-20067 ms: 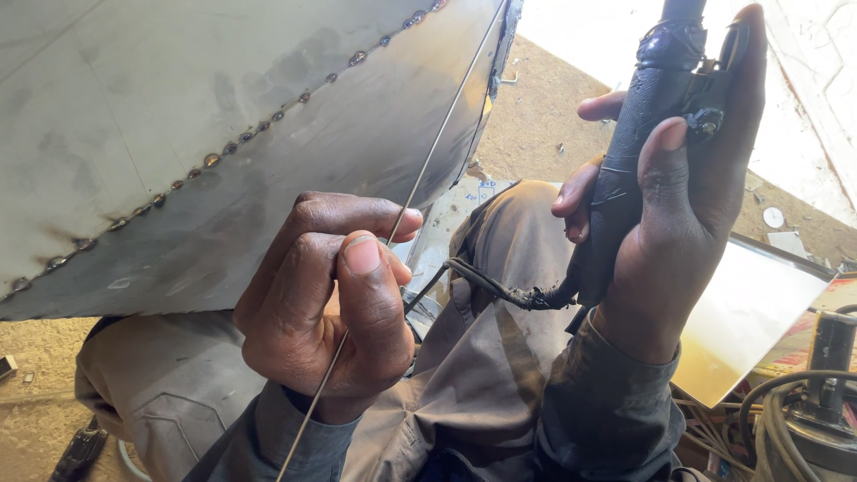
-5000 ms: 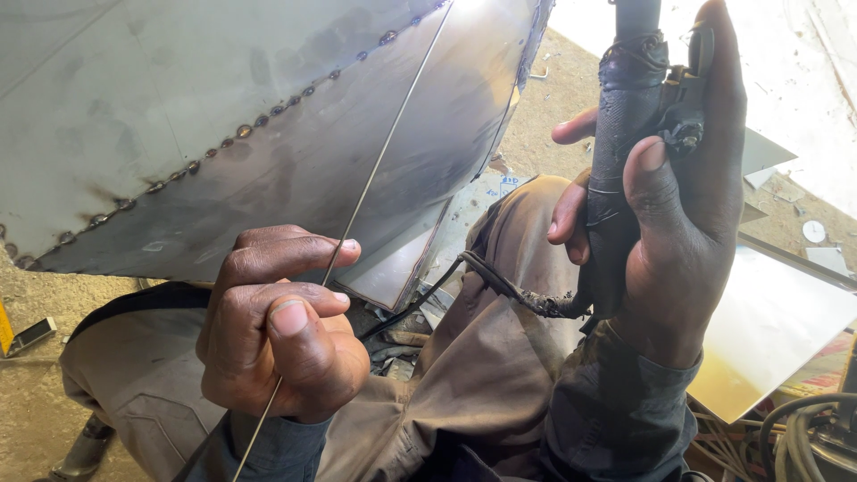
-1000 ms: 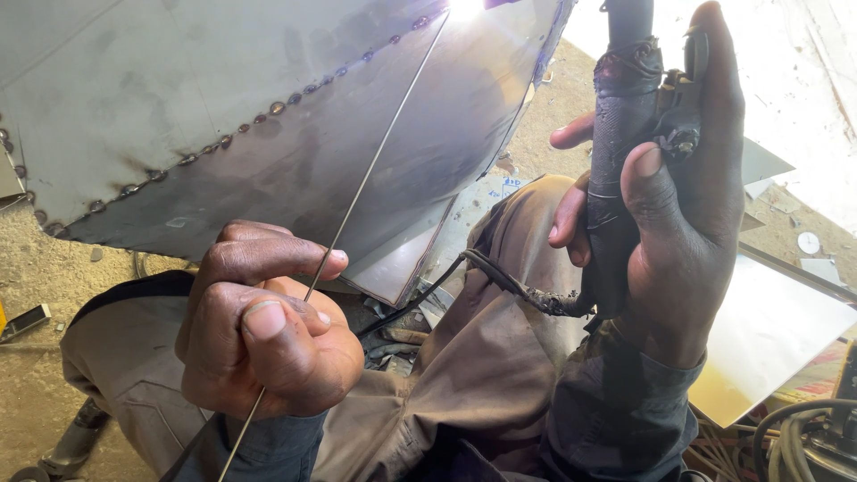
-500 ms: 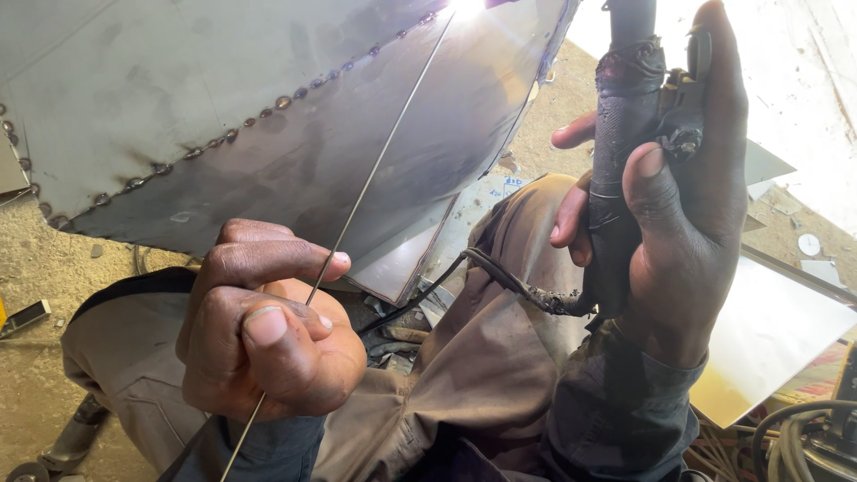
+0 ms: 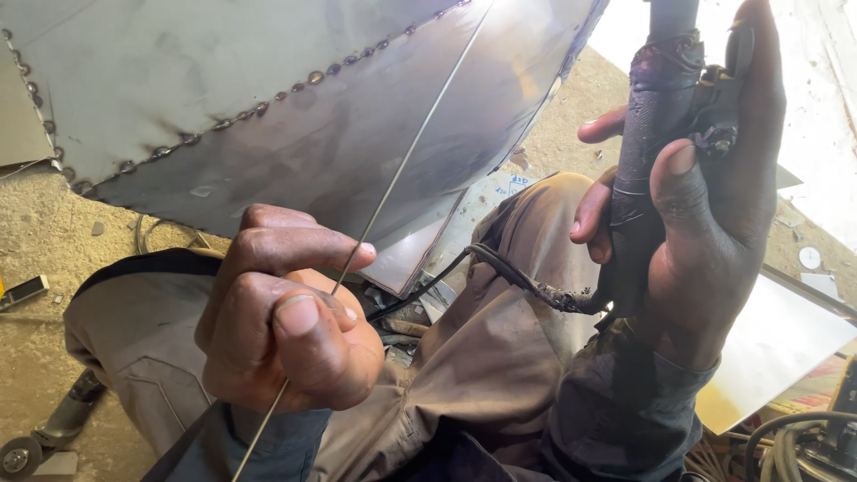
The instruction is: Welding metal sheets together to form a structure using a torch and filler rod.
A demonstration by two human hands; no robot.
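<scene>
A worker's left hand (image 5: 286,312) pinches a thin filler rod (image 5: 393,183) between thumb and fingers, the fist closed around it at seven o'clock in the frame. The rod runs from below the fist up toward one o'clock, crossing the face of a large curved steel sheet (image 5: 223,80) that fills the upper left. A seam (image 5: 259,107) of dark tack welds crosses that sheet from nine o'clock up toward twelve. At two o'clock the right hand (image 5: 714,205) grips a black torch (image 5: 647,134) upright, fingers wrapped round the taped handle and the thumb lying along its side; the torch's upper end is cut off by the top edge. A black cable (image 5: 500,268) leaves the handle's lower end and loops left toward the centre, passing over the worker's tan trousers (image 5: 482,357). A flat pale sheet (image 5: 777,339) lies on the ground at four o'clock, just beyond the right wrist. A small grinder (image 5: 45,428) rests on the sandy ground (image 5: 54,268) at eight o'clock, well apart from both hands.
</scene>
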